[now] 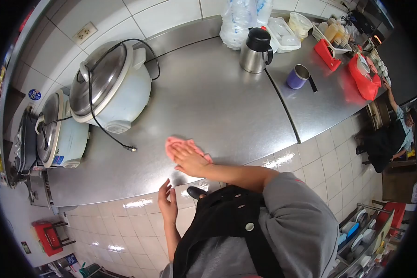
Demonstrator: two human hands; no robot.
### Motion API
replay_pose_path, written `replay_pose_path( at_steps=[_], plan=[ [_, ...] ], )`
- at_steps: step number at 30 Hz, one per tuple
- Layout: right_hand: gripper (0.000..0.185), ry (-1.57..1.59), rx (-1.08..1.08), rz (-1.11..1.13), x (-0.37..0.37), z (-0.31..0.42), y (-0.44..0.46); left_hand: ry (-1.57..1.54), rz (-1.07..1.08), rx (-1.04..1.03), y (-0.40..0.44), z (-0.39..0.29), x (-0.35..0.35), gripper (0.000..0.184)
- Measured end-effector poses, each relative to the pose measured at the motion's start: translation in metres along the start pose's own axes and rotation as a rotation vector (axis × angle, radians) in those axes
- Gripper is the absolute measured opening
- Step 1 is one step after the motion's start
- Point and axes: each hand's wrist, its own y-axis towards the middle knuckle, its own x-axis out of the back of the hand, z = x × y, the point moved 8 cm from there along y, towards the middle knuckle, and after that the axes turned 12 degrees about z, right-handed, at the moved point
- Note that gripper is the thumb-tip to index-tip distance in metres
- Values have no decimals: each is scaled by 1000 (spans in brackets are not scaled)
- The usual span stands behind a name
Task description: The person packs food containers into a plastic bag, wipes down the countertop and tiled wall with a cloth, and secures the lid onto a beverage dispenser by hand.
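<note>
My right hand [190, 161] holds a crumpled pink cloth [202, 150] down against the steel counter [204, 102], its fingers over the fabric. Part of the cloth is hidden under the palm. My left hand [167, 204] hangs just off the counter's front edge, with its fingers apart and nothing in it. To the left of the cloth lies the plug end of a black power cord [130, 148]. That cord runs over the lid of a large white electric cooker [120, 99].
A second cooker [74, 139] stands at the far left. Toward the back right are a steel thermos jug [254, 53], a purple cup [297, 77], plastic bags [238, 28] and a red bag [363, 78]. A gap splits the counter. Another person [394, 134] stands at right.
</note>
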Motion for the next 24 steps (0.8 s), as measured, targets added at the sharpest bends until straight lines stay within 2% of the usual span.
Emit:
replay_pose_path(
  at_steps=[2, 4, 6, 7, 8, 9, 11, 13, 16, 17, 20, 21, 23, 24],
  plan=[
    [69, -195, 205, 13, -18, 10, 18, -40, 32, 29, -4, -5, -24, 31],
    [64, -407, 94, 104, -12, -20, 51, 8, 106, -5, -4, -16, -44, 27],
    [59, -359, -113, 162, 1, -95, 88, 109, 161, -78, -4, -41, -56, 27],
    [50, -63, -219, 134, 32, -132, 97, 110, 160, -78, -6, -40, -58, 27],
    [39, -313, -344, 214, 48, -174, 112, 125, 168, -89, -10, -37, -58, 27],
    [31, -238, -406, 88, 67, -217, 105, 141, 173, -100, -14, -35, -57, 27],
    [27, -221, -537, -255, 109, -275, 59, 198, 148, -84, -29, -27, -51, 27],
    [27, -291, -505, -395, 122, -316, 6, 264, 97, -26, -52, -9, -45, 27],
    [28, -408, -477, -475, 147, -298, -102, 303, 74, 38, -98, 17, -46, 27],
    [29, -335, -358, -514, 158, -290, -138, 319, 74, 77, -115, 24, -47, 27],
    [34, -179, -600, -440, 206, -282, -214, 311, 60, 177, -170, 52, -57, 26],
    [34, -173, -571, -437, 199, -270, -218, 309, 77, 189, -186, 61, -63, 26],
    [35, -683, -1024, -605, 192, -257, -254, 271, 49, 208, -214, 74, -71, 26],
    [37, -829, -874, -537, 156, -252, -243, 217, 51, 231, -225, 87, -77, 27]
  ],
)
